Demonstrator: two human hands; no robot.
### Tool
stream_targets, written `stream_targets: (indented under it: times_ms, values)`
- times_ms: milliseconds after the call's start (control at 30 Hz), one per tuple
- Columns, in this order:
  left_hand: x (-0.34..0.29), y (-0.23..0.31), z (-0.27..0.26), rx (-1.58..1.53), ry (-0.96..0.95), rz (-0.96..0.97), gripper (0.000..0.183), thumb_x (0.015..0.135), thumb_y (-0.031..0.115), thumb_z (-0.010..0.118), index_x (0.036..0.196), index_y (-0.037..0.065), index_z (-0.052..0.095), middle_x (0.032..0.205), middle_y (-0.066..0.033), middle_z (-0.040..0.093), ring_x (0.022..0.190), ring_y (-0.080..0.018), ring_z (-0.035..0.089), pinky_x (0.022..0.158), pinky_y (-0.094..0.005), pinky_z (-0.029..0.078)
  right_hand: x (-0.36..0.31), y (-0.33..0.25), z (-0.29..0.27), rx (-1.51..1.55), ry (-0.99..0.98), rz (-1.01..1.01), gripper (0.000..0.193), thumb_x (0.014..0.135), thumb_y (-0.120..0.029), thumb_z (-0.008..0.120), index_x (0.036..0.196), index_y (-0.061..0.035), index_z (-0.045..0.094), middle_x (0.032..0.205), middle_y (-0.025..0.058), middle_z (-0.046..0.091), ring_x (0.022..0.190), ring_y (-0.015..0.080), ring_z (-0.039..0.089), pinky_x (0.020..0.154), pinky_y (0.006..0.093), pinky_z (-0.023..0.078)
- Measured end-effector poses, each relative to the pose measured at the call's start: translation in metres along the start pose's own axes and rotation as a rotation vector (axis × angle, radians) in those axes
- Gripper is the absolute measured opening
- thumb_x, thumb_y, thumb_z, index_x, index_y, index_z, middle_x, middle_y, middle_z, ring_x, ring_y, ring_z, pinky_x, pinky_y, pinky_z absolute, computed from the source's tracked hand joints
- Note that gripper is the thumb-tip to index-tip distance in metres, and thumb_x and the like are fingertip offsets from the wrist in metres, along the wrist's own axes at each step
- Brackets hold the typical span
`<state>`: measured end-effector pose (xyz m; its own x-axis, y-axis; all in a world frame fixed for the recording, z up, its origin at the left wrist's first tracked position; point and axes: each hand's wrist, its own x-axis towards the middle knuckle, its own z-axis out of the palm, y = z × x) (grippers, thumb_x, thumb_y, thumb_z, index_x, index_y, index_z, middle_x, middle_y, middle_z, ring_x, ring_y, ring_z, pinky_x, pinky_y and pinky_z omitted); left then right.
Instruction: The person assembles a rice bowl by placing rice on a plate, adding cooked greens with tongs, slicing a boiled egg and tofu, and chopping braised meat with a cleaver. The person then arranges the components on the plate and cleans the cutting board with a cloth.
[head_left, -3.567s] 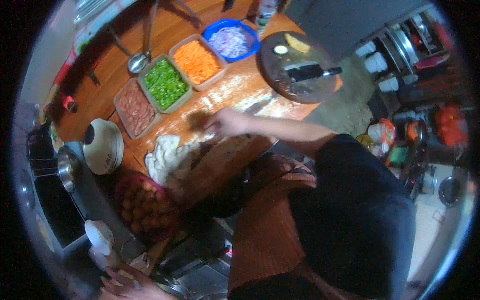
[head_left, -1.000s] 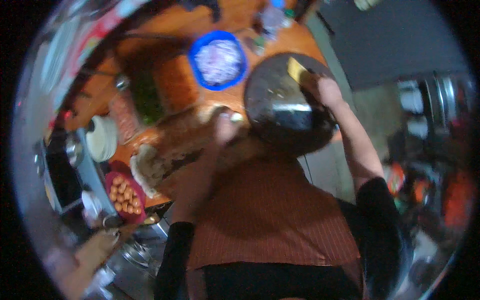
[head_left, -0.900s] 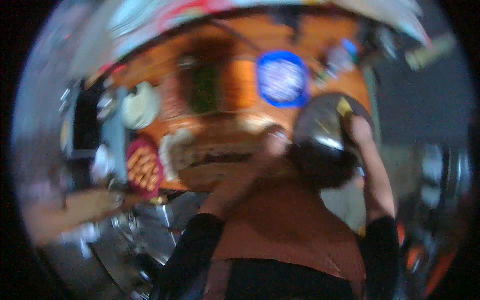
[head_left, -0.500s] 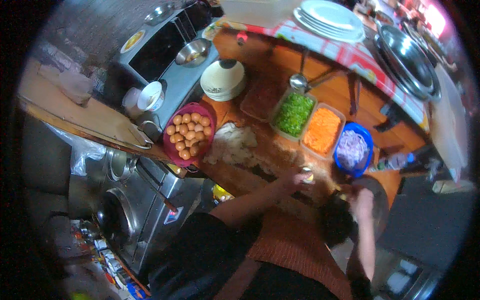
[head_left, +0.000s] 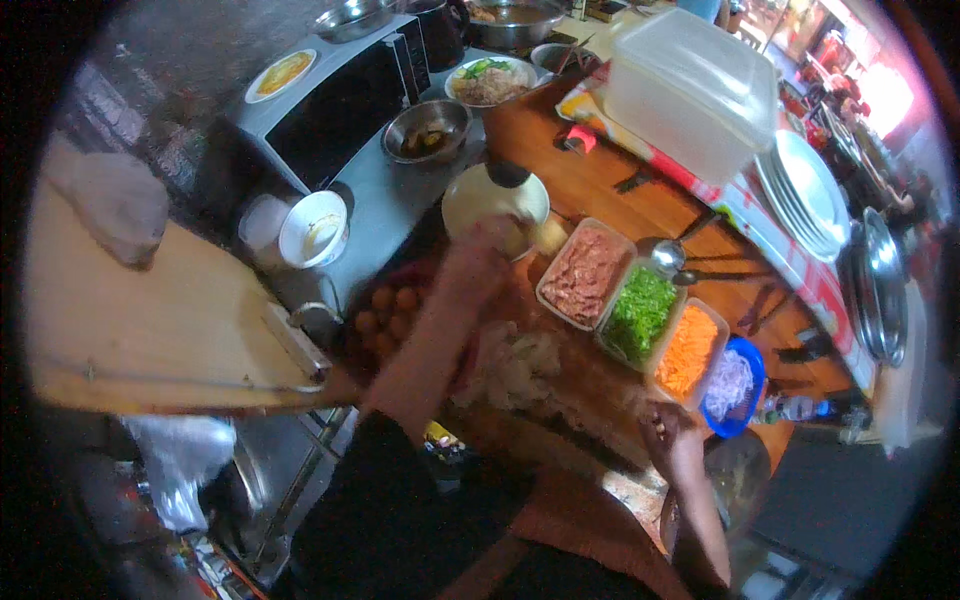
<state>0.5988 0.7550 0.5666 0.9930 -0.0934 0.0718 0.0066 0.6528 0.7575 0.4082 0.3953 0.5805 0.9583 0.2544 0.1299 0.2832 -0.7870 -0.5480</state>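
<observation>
My left hand (head_left: 490, 245) reaches over the near rim of a cream-coloured bowl (head_left: 480, 195); motion blurs its fingers. A yellowish rounded lump (head_left: 549, 237) is just right of it. Under my left forearm, brown eggs (head_left: 388, 318) are partly hidden. My right hand (head_left: 677, 445) hovers over the wooden table with curled fingers around something small and pale that I cannot make out. Beyond it stand tubs of raw minced meat (head_left: 587, 272), chopped greens (head_left: 641, 312) and shredded carrot (head_left: 688, 350), and a blue basket (head_left: 741, 424) of sliced purple onion. A pale crumpled heap (head_left: 515, 368) lies between my hands.
A microwave (head_left: 345, 115) and a metal bowl (head_left: 428, 130) are at the back left. A ladle (head_left: 668, 256) lies behind the tubs. Stacked white plates (head_left: 805, 195) and a lidded plastic box (head_left: 690, 95) stand on the raised ledge. A wooden board (head_left: 150, 310) is at left.
My left hand has swung from the table's middle up and left to the bowl. My right hand has shifted left, toward the carrot tub. The view has turned, revealing the meat tub more clearly.
</observation>
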Motion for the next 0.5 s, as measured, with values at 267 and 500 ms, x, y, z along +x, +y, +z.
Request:
stream_targets:
  times_ms: [267, 500]
  values:
    - [0.198, 0.133, -0.171, 0.581, 0.112, 0.23, 0.019, 0.093, 0.013, 0.059, 0.107, 0.0, 0.062, 0.102, -0.0126, 0.066, 0.096, -0.0265, 0.066, 0.084, -0.0428, 0.056, -0.061, 0.017, 0.032, 0.065, -0.187, 0.54, 0.026, 0.083, -0.017, 0.072, 0.104, -0.0024, 0.068, 0.093, 0.0156, 0.07, 0.069, 0.0268, 0.069, 0.063, 0.036, 0.055]
    - [0.25, 0.123, -0.243, 1.314, 0.173, -0.352, 0.02, 0.085, 0.014, 0.069, 0.099, 0.0, 0.066, 0.099, -0.0123, 0.07, 0.093, -0.0286, 0.068, 0.077, -0.043, 0.055, -0.065, 0.012, 0.033, 0.102, -0.136, 0.589, 0.026, 0.083, -0.017, 0.074, 0.103, -0.0008, 0.067, 0.094, 0.016, 0.07, 0.074, 0.0259, 0.071, 0.064, 0.0355, 0.056]
